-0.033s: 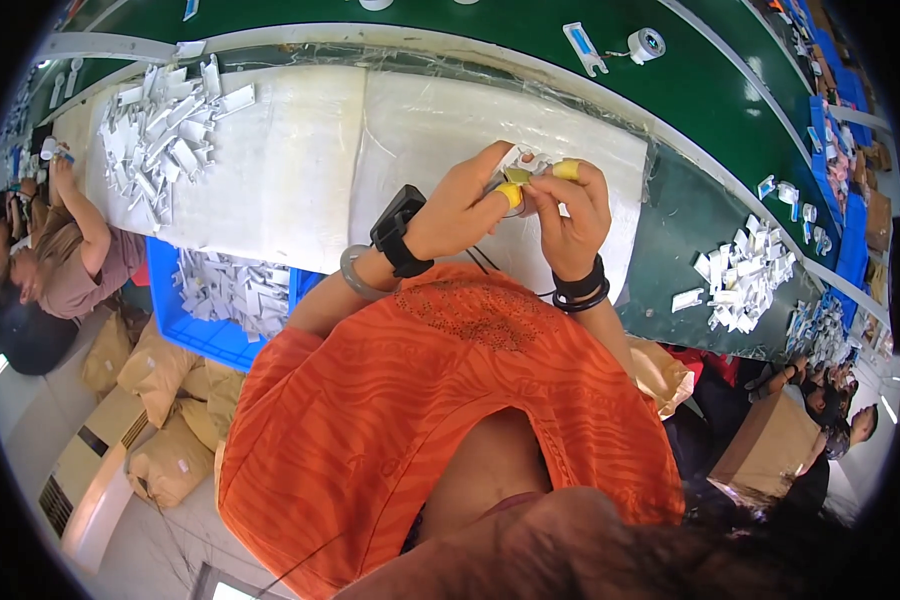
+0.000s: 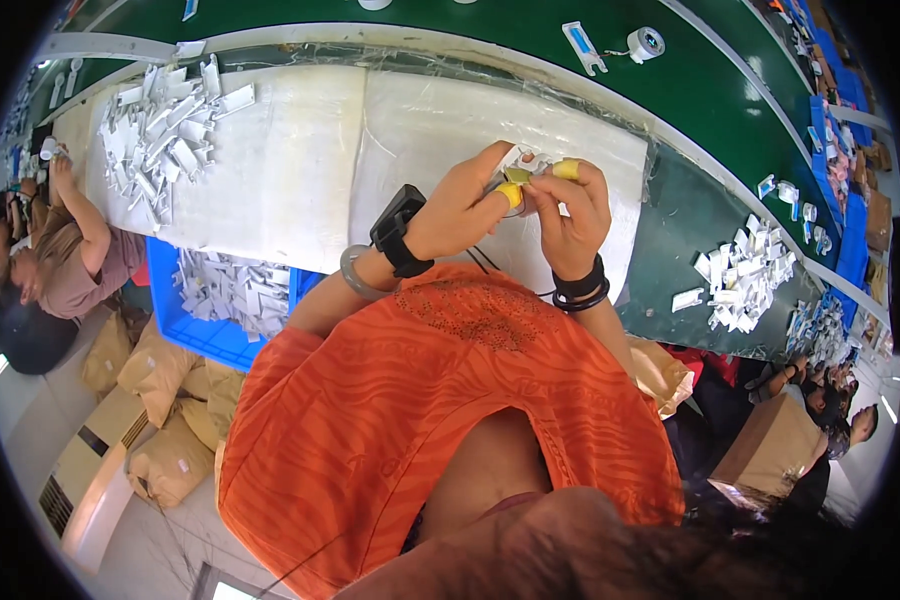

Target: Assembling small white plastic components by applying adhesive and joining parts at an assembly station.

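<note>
Over the white-covered worktop, my left hand (image 2: pixel 458 212) is closed around a small white plastic part (image 2: pixel 513 157) with a rounded shape. A yellow cover wraps its thumb tip. Close against it, my right hand (image 2: pixel 577 222) pinches a small flat yellow-green piece (image 2: pixel 518 175) at the white part; one of its fingers also wears a yellow cover. Fingers hide much of the white part, and whether the yellow-green piece is fixed to it I cannot tell.
Loose white plastic pieces (image 2: pixel 170 140) lie piled at the far left, with another white pile (image 2: pixel 745 275) at the right. A blue bin (image 2: pixel 195 338) of similar pieces stands left of me. Beyond the worktop runs a green conveyor (image 2: pixel 510 40). A co-worker (image 2: pixel 90 245) sits at the left.
My hands look the same in both frames. At the far left, the co-worker's hand and the small thing in it have shifted slightly.
</note>
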`<state>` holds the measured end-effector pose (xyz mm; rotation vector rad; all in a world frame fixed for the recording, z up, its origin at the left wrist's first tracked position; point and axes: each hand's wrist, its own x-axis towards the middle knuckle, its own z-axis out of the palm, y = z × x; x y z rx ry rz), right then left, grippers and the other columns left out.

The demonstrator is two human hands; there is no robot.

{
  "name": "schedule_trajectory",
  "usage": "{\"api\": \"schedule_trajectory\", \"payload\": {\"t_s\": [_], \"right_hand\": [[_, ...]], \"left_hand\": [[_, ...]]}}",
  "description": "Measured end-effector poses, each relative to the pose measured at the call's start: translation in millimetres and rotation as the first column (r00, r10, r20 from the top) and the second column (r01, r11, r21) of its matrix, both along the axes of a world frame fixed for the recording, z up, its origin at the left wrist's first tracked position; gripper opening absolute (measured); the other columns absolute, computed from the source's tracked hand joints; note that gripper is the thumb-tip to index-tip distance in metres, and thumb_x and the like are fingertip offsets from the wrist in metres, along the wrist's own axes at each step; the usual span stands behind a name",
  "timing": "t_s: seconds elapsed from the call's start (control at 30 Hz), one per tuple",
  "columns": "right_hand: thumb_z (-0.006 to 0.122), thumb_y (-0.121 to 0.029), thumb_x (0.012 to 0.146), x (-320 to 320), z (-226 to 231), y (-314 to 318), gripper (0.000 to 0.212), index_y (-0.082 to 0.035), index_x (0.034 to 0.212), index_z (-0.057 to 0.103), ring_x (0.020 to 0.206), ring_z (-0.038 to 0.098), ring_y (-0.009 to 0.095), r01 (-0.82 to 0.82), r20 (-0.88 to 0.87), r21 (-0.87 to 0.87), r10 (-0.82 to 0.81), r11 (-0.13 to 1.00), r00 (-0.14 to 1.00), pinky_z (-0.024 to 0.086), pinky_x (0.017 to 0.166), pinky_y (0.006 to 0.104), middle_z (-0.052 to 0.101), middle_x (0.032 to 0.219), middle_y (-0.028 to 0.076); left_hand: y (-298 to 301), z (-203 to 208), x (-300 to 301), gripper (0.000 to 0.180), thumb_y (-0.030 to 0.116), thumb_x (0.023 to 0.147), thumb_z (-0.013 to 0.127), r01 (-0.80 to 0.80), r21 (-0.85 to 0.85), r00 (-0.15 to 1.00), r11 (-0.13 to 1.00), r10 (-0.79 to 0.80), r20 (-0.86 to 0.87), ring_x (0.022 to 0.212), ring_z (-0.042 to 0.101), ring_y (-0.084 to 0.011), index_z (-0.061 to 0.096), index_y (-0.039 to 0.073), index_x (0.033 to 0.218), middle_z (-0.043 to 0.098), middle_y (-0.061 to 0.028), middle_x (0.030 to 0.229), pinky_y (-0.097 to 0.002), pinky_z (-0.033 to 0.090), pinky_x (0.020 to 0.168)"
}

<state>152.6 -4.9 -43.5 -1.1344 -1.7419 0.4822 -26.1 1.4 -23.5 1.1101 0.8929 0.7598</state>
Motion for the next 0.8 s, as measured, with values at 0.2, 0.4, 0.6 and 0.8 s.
{"api": "schedule_trajectory", "payload": {"t_s": [0.2, 0.4, 0.6, 0.8], "right_hand": [[0.077, 0.0, 0.072, 1.3, -2.2, 2.3, 0.022, -0.009, 0.092, 0.071, 0.09, 0.056, 0.028, -0.032, -0.056, -0.061, 0.029, 0.998, 0.998, 0.046, 0.08, 0.0368, 0.06, 0.09, 0.008], [0.076, 0.0, 0.073, 5.8, -1.8, 8.6, 0.021, -0.009, 0.091, 0.07, 0.092, 0.057, 0.03, -0.087, -0.016, -0.026, 0.087, 0.996, 0.996, 0.047, 0.082, 0.0379, 0.06, 0.091, 0.009], [0.076, 0.0, 0.072, 9.1, -5.4, 11.0, 0.021, -0.009, 0.091, 0.07, 0.094, 0.057, 0.031, -0.117, 0.021, -0.006, 0.118, 0.993, 0.993, 0.047, 0.084, 0.0386, 0.06, 0.09, 0.009], [0.076, 0.0, 0.073, 3.1, -8.0, 5.1, 0.02, -0.008, 0.09, 0.07, 0.095, 0.057, 0.032, -0.088, -0.008, -0.015, 0.088, 0.996, 0.996, 0.047, 0.084, 0.0393, 0.059, 0.089, 0.011]], "left_hand": [[-3.4, -14.9, -1.6, 0.039, 0.011, 0.094, 0.045, -0.031, 0.044, 0.99, 0.999, 0.024, 0.14, 0.066, 0.051, -0.0081, 0.047, 0.002, 0.132, 0.055, -0.003, 0.082, -0.0232, 0.045, 0.056], [-7.3, -16.1, 7.0, 0.036, 0.019, 0.094, 0.055, -0.169, 0.151, 0.982, 0.974, 0.154, 0.104, 0.062, 0.053, -0.0122, 0.051, -0.001, 0.124, 0.06, -0.0096, 0.086, -0.0262, 0.045, 0.055], [-7.2, -11.4, 3.4, 0.031, 0.012, 0.094, 0.053, -0.099, 0.062, 0.992, 0.993, 0.103, -0.07, 0.075, 0.063, -0.0212, 0.053, 0.0, 0.123, 0.064, -0.0133, 0.092, -0.03, 0.05, 0.068], [-4.9, -10.1, 4.1, 0.028, 0.006, 0.093, 0.049, -0.132, 0.227, 0.981, 0.965, 0.16, -0.11, 0.085, 0.066, -0.0345, 0.055, -0.001, 0.118, 0.066, -0.0177, 0.094, -0.0355, 0.051, 0.075]]}}
